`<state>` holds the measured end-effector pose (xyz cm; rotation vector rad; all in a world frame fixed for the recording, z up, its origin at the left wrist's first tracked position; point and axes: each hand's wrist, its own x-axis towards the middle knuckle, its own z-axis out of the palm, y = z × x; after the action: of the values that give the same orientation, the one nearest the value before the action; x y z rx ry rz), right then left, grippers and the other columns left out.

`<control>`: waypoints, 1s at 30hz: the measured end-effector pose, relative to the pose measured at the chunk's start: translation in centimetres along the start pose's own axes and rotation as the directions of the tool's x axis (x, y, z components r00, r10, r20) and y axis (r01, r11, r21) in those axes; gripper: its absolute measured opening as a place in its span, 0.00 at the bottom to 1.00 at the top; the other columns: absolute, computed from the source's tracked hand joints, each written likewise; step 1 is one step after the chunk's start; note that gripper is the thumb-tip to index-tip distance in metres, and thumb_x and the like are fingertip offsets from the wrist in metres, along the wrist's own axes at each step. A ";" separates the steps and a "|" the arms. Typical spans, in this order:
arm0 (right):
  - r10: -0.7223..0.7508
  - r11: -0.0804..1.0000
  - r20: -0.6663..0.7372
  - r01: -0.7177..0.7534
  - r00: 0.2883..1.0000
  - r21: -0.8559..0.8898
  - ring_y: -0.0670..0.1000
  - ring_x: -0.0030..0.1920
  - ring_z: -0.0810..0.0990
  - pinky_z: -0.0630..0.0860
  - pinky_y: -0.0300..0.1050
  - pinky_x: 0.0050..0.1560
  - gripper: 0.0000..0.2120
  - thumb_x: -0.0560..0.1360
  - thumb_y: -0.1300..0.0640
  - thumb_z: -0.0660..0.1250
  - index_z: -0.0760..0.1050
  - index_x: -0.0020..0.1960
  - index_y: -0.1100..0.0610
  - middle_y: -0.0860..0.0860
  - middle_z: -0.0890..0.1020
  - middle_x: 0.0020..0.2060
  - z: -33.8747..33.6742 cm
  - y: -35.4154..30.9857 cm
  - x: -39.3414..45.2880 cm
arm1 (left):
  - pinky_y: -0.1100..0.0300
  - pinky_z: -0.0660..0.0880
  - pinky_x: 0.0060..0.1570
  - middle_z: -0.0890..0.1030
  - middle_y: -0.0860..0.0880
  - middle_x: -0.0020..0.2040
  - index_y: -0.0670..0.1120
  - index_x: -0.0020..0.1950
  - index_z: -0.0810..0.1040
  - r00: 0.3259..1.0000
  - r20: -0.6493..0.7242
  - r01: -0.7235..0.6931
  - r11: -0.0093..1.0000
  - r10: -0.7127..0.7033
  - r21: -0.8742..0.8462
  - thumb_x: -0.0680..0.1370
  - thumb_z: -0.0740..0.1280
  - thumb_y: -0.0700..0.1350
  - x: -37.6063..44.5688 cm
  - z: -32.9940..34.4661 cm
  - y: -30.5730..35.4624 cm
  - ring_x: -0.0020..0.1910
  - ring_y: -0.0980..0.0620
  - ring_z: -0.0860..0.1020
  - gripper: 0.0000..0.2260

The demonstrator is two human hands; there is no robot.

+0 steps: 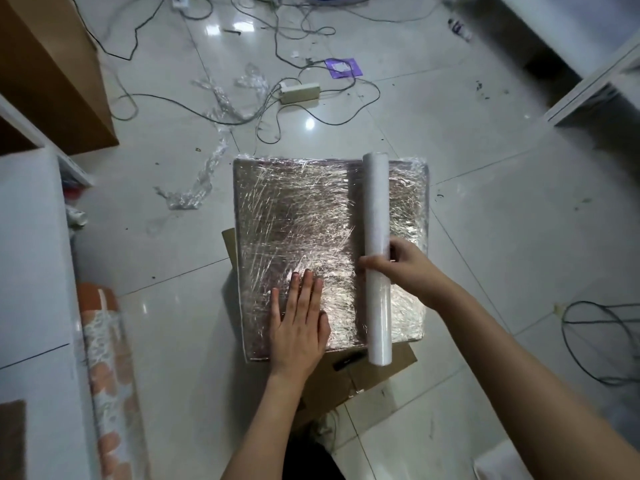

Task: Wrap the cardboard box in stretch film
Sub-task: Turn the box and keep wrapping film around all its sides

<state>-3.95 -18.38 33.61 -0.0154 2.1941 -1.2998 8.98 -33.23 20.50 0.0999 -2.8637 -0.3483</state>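
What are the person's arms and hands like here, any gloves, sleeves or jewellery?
Both are bare. The left hand and the right hand wear no gloves, and no ring, watch or bracelet shows on either. Both forearms are uncovered right to the bottom edge of the picture, so no sleeve comes into view. No markings or tattoos are visible.

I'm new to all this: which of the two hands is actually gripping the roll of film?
The right hand: its fingers curl round the film roll. The left hand lies flat on the wrapped box.
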 end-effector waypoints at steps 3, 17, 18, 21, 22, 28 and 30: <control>-0.036 0.999 -0.096 0.033 0.995 -0.036 0.52 0.43 0.77 0.76 0.44 0.43 0.14 0.71 0.55 0.73 0.74 0.53 0.59 0.56 0.78 0.43 0.2 0.5 0.0 | 0.44 0.44 0.74 0.43 0.49 0.79 0.45 0.78 0.44 1.000 0.019 0.005 1.000 -0.005 0.002 0.80 0.50 0.51 -0.1 -0.2 0.0 0.77 0.49 0.47 0.29; -0.068 0.998 -0.252 0.062 0.965 -0.030 0.45 0.40 0.79 0.76 0.38 0.38 0.11 0.72 0.53 0.72 0.73 0.50 0.53 0.53 0.81 0.42 0.6 2.7 0.7 | 0.45 0.54 0.71 0.68 0.42 0.71 0.40 0.69 0.65 0.991 -0.087 -0.105 0.994 0.106 0.010 0.77 0.57 0.51 3.3 -2.6 1.4 0.71 0.45 0.63 0.24; -0.069 0.998 -0.255 0.068 0.964 -0.015 0.43 0.38 0.79 0.75 0.34 0.36 0.12 0.72 0.53 0.72 0.73 0.51 0.54 0.52 0.81 0.42 0.4 2.8 0.6 | 0.43 0.54 0.72 0.64 0.43 0.74 0.39 0.73 0.60 0.989 -0.039 -0.142 0.989 0.143 0.039 0.78 0.56 0.52 3.9 -2.3 1.4 0.73 0.45 0.58 0.27; -0.083 0.995 -0.240 0.095 0.967 0.036 0.43 0.38 0.80 0.75 0.33 0.36 0.13 0.72 0.54 0.72 0.73 0.53 0.54 0.52 0.81 0.43 0.5 3.0 0.4 | 0.42 0.49 0.72 0.51 0.45 0.78 0.40 0.77 0.49 0.988 0.074 -0.145 0.984 0.138 0.108 0.79 0.49 0.55 4.4 -1.5 1.2 0.77 0.46 0.46 0.30; -0.091 0.994 -0.238 0.104 0.967 0.044 0.43 0.38 0.80 0.75 0.33 0.36 0.13 0.72 0.54 0.72 0.73 0.53 0.54 0.52 0.81 0.42 0.6 3.0 0.4 | 0.42 0.47 0.73 0.48 0.45 0.78 0.40 0.77 0.48 0.989 0.083 -0.136 0.984 0.127 0.114 0.80 0.48 0.55 4.4 -1.2 1.1 0.77 0.46 0.46 0.30; -0.126 0.990 -0.217 0.135 0.968 0.028 0.39 0.36 0.78 0.73 0.30 0.35 0.10 0.72 0.53 0.72 0.74 0.50 0.55 0.48 0.79 0.39 0.8 3.0 0.2 | 0.43 0.45 0.74 0.51 0.44 0.78 0.41 0.76 0.52 0.991 0.045 -0.133 0.984 0.129 0.122 0.79 0.51 0.54 4.1 -0.8 1.0 0.76 0.45 0.50 0.29; -0.146 0.989 -0.176 0.147 0.974 -0.006 0.35 0.35 0.76 0.71 0.27 0.34 0.08 0.73 0.55 0.71 0.74 0.47 0.54 0.47 0.77 0.38 0.5 3.4 0.0 | 0.42 0.48 0.73 0.53 0.44 0.77 0.40 0.76 0.53 0.991 0.046 -0.133 0.983 0.128 0.128 0.79 0.51 0.54 3.7 -0.7 1.2 0.76 0.45 0.52 0.29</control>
<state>-2.81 -16.96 30.71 -0.0629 2.3751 -1.4384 5.52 -32.57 22.38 -0.0715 -2.9094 -0.1374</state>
